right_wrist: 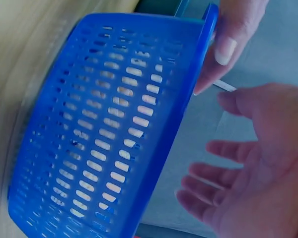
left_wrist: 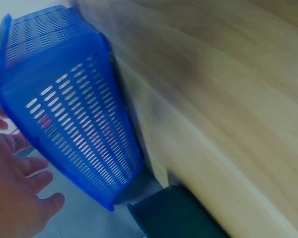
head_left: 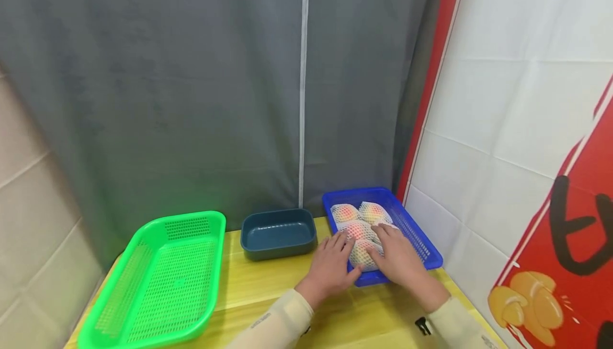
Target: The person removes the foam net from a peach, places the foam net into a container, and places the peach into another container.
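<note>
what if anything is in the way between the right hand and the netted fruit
Nothing visible: in the head view, the right hand is over the blue basket, right at the netted fruit, with nothing showing between them.

We can pass above the green basket (head_left: 167, 264); a box (head_left: 280, 253) stands between it and the blue basket (head_left: 413, 230).

The sleeves (head_left: 282, 320) are cream (with small grey markings (head_left: 261, 320)), a black clip (head_left: 423, 326) beside one.

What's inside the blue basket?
Four net-wrapped fruits show; more netting shows beside the right grip. What that grip covers and what lies beneath the fruits cannot be seen.
</note>
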Motion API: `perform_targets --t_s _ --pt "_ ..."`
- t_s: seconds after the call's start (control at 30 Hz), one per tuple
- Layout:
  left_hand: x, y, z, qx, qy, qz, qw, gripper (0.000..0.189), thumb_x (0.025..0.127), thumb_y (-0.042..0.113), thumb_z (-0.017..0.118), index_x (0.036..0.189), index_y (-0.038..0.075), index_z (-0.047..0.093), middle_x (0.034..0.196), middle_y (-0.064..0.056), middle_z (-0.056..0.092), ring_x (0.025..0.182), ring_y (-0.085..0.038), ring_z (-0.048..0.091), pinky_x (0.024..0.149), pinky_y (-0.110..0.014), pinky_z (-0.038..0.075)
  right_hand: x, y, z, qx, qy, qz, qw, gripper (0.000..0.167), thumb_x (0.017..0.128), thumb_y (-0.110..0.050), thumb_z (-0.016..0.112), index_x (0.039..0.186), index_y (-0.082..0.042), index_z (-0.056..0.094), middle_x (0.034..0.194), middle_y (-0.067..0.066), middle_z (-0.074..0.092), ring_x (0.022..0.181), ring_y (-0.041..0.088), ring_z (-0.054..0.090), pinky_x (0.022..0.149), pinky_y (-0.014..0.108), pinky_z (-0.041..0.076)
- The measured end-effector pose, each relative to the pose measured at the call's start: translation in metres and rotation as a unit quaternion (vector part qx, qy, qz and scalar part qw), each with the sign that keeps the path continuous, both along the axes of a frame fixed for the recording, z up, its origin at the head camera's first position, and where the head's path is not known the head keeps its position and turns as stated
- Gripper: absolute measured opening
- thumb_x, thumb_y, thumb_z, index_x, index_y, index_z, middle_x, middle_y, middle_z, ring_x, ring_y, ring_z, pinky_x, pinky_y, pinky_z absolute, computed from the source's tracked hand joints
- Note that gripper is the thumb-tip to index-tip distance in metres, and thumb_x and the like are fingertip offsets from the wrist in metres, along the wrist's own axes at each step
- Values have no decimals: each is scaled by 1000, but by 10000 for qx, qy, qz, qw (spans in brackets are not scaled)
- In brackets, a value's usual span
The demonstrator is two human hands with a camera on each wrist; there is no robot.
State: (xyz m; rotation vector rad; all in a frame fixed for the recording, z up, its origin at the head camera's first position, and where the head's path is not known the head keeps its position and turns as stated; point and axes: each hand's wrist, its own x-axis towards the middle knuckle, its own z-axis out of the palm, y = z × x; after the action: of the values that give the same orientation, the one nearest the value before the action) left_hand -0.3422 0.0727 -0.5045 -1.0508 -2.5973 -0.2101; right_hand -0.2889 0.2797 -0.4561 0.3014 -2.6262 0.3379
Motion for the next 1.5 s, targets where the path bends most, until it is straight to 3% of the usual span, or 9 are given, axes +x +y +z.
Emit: perform_targets --t_s 0.23,0.47,0.77,1.07,1.23,1.5 --pt "-3 3 -7 78 -390 154 9991 82 112 71 36 171 15 43 178 -12 34 166 -32 30 130 -60 31 -17 6 8 410 -829 830 9922 52 103 -20 80 146 3 64 140 24 69 131 48 65 109 66 52" --pt "-4 4 -10 184 -470 122 9986 81 111 71 33 171 17 43 179 -12 33 166 -31 29 130 -61 31 -46 13 1 1154 -1229 1362 9762 53 97 -21 87 141 1 67 131 19 72 120 42 71 103 60 58" --pt "-4 3 -11 391 -545 60 9977 80 112 71 34 172 18 41 180 -11 32 167 -31 27 129 -64 31 -70 14 1 1544 -1859 1535 9581 67 94 -33 91 148 -3 65 142 20 67 130 41 67 109 59 56" --pt "-6 5 -15 407 -607 44 9973 82 112 71 33 174 18 38 180 -11 31 167 -32 26 129 -64 31 -84 15 -8 1279 -2346 1705 9485 81 84 -42 98 147 -4 63 127 13 61 113 32 70 102 54 59" --pt "-3 5 -11 488 -693 11 9964 80 112 69 37 174 19 37 180 -11 32 167 -32 27 128 -65 31 -84 13 -15 1334 -2411 1679 9465 84 80 -40 100 147 -5 61 132 23 57 110 37 71 101 56 60" --pt "-3 5 -8 483 -731 43 9961 78 112 67 41 173 18 39 179 -12 34 167 -32 26 128 -65 32 -82 10 -21 1440 -2245 1568 9509 80 83 -36 98 147 -3 62 134 37 58 115 48 70 102 61 59"
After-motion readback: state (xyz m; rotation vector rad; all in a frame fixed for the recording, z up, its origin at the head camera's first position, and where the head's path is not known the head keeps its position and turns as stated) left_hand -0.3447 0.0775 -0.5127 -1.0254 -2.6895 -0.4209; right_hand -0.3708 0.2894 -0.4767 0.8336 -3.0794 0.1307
